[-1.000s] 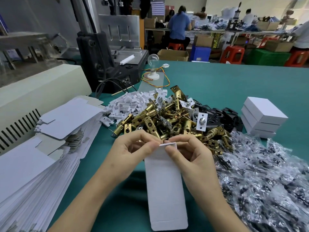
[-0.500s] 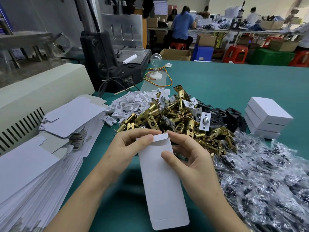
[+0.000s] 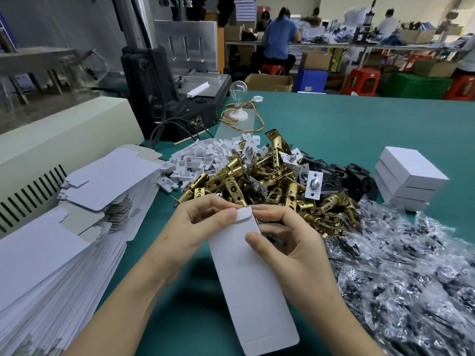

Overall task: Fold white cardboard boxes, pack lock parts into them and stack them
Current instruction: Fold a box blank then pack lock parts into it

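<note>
Green table (image 3: 359,129) in a workshop: held a flat white box blank (image 3: 252,291) over it, in front of the brass latch pile (image 3: 270,181)
Pinched the blank's upper left edge with the left hand (image 3: 200,227), thumb on the card beside the rounded flap (image 3: 244,213), fingers curled behind; clamped the right edge with the right hand (image 3: 290,245), thumb pressed on the front face. Angled both forearms in from below, with three folded boxes (image 3: 408,181) stacked far right

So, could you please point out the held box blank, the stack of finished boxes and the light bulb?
held box blank (image 3: 246,283), head view, middle of its white panel
stack of finished boxes (image 3: 411,167), head view, top box's lid
light bulb (image 3: 238,88), head view, glass globe
</note>
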